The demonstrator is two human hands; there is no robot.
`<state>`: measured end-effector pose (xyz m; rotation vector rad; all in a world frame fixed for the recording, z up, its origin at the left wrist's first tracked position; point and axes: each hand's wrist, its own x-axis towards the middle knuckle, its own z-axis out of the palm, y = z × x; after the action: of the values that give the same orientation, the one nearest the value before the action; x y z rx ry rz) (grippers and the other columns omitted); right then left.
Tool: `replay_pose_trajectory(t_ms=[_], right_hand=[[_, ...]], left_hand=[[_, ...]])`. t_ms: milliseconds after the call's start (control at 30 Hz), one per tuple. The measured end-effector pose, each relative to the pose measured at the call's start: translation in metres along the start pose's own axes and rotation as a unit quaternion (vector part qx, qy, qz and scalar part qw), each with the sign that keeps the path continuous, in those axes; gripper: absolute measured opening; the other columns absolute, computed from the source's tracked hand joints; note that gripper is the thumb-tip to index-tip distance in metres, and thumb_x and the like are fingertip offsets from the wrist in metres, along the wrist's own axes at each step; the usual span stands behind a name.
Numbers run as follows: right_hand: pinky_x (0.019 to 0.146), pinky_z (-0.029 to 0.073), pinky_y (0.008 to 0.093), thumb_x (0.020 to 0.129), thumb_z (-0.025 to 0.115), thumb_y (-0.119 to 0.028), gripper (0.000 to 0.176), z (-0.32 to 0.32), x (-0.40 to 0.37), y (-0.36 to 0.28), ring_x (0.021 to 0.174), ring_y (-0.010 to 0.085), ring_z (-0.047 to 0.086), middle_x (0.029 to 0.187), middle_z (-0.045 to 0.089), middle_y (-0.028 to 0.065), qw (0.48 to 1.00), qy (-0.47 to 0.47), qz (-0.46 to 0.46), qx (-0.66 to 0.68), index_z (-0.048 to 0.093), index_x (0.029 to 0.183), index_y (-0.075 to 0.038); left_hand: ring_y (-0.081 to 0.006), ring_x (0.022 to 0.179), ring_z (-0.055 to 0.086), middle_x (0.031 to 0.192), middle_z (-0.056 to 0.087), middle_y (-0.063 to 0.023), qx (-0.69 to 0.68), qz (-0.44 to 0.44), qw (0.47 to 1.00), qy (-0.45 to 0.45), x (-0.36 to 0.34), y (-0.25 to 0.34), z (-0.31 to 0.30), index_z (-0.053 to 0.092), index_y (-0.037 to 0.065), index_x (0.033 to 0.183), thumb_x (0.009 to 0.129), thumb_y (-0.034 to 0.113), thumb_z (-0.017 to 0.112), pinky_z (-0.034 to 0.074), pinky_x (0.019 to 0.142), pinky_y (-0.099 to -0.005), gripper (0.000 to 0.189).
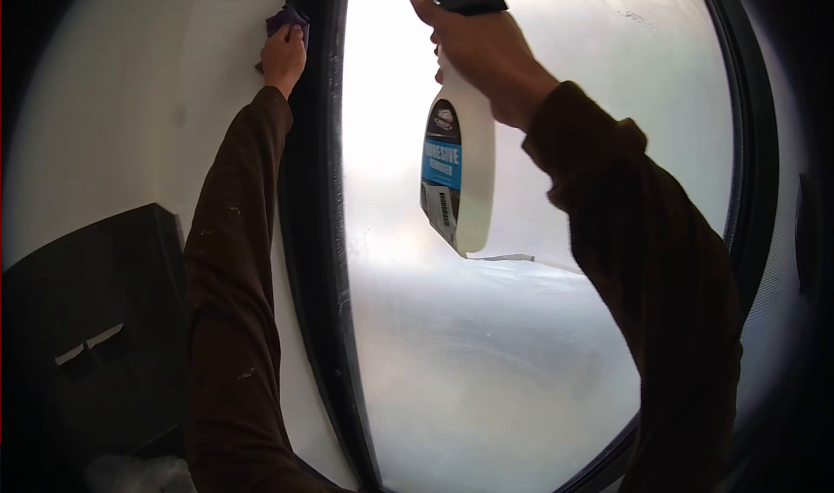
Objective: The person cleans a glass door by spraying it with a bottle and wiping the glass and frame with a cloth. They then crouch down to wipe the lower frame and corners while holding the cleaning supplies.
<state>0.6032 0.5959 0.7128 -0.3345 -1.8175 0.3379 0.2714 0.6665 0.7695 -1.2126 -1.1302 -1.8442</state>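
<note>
My right hand [486, 54] is wrapped round the neck of a spray bottle [460, 172] with a black trigger head. Its label reads "adhesive remover" on a blue band, and pale liquid shows inside. The bottle hangs upright in front of a frosted glass pane [539, 371]. Up at the left, my left hand [285, 57] grips a bunched dark purple cloth [287, 17]. That cloth is at the pale wall, right beside the dark frame [317, 145] of the pane.
A black panel or box [95, 319] with two light strips stands at the lower left against the pale wall [104, 128]. The dark frame [754, 128] curves down the pane's right side. Something whitish and crumpled [139, 474] lies at the bottom left.
</note>
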Motion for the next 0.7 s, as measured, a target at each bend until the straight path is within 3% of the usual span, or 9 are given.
replay_pose_trajectory(t_ms=[133,167,233,333,367,433,500,567,700], right_hand=[[0.063,0.052,0.0350,0.093,0.068,-0.044,0.040,-0.048,-0.011,-0.016,0.065,0.0150,0.056,0.076,0.055,0.0045,0.999,0.029,-0.002,0.028,0.059,0.089,-0.006],[0.059,0.048,0.0327,0.100,0.057,-0.037,0.032,-0.053,-0.026,-0.057,0.064,0.0161,0.051,0.082,0.051,0.0039,0.991,0.051,0.122,0.012,0.052,0.096,-0.006],[0.058,0.049,0.0389,0.097,0.061,-0.046,0.039,-0.078,-0.028,-0.053,0.067,0.0186,0.053,0.084,0.051,0.0067,0.990,0.055,0.122,-0.038,0.051,0.097,-0.008],[0.063,0.050,0.0238,0.094,0.060,-0.058,0.058,-0.135,-0.045,-0.017,0.070,0.0106,0.056,0.092,0.057,0.0026,0.985,0.060,-0.034,-0.156,0.058,0.139,-0.022],[0.063,0.051,0.0230,0.096,0.058,-0.057,0.058,-0.166,-0.046,0.005,0.072,0.0104,0.057,0.094,0.056,0.0036,0.915,-0.026,-0.237,-0.325,0.055,0.142,-0.023],[0.052,0.045,0.0234,0.092,0.063,-0.056,0.048,-0.146,-0.078,-0.025,0.059,0.0083,0.055,0.083,0.057,0.0018,0.979,0.086,-0.004,-0.183,0.064,0.108,-0.011],[0.047,0.041,0.0246,0.088,0.068,-0.056,0.049,-0.145,-0.102,-0.034,0.052,0.0084,0.053,0.076,0.057,0.0013,0.978,0.105,0.049,-0.171,0.063,0.089,-0.007],[0.045,0.039,0.0248,0.088,0.069,-0.055,0.048,-0.150,-0.123,-0.041,0.047,0.0096,0.053,0.072,0.056,0.0019,0.971,0.113,0.104,-0.185,0.063,0.083,-0.008],[0.043,0.039,0.0252,0.090,0.067,-0.054,0.051,-0.153,-0.150,-0.061,0.044,0.0120,0.052,0.068,0.056,0.0045,0.951,0.111,0.166,-0.235,0.059,0.073,-0.007]], left_hand=[[-0.0470,0.112,0.059,0.124,0.063,-0.0259,0.158,0.197,0.961,0.115,0.012,-0.019,0.036,0.063,-0.003,0.122,0.099,0.026,0.049,0.046,0.102,-0.0466,0.040],[-0.0471,0.114,0.058,0.126,0.062,-0.0260,0.099,0.184,0.974,0.083,0.008,-0.017,0.040,0.062,-0.004,0.122,0.099,0.025,0.049,0.045,0.103,-0.0466,0.040],[-0.0472,0.118,0.056,0.130,0.060,-0.0261,-0.013,0.155,0.988,0.016,-0.011,-0.008,0.045,0.061,-0.005,0.124,0.099,0.024,0.049,0.044,0.105,-0.0465,0.040],[-0.0470,0.123,0.052,0.130,0.057,-0.0308,-0.004,0.089,0.996,0.026,-0.059,-0.008,0.041,0.054,-0.005,0.132,0.100,0.023,0.049,0.042,0.107,-0.0464,0.044],[-0.0474,0.123,0.053,0.129,0.057,-0.0318,-0.006,0.073,0.997,0.034,-0.087,-0.012,0.037,0.053,-0.006,0.134,0.100,0.023,0.048,0.042,0.106,-0.0463,0.045],[-0.0476,0.120,0.055,0.127,0.058,-0.0324,0.030,0.081,0.994,0.072,-0.147,-0.043,0.035,0.051,-0.007,0.135,0.101,0.023,0.047,0.043,0.105,-0.0465,0.046],[-0.0469,0.117,0.057,0.125,0.060,-0.0318,0.045,0.067,0.994,0.076,-0.178,-0.052,0.030,0.050,-0.008,0.135,0.101,0.022,0.046,0.045,0.102,-0.0465,0.045],[-0.0459,0.115,0.059,0.123,0.061,-0.0311,-0.005,-0.015,1.000,0.026,-0.185,-0.038,0.017,0.051,-0.008,0.135,0.101,0.020,0.046,0.047,0.100,-0.0459,0.044],[-0.0453,0.092,0.065,0.096,0.068,-0.0260,0.020,0.115,0.987,0.111,-0.056,-0.031,0.054,0.066,0.001,0.110,0.100,0.023,0.047,0.050,0.080,-0.0516,0.030]])
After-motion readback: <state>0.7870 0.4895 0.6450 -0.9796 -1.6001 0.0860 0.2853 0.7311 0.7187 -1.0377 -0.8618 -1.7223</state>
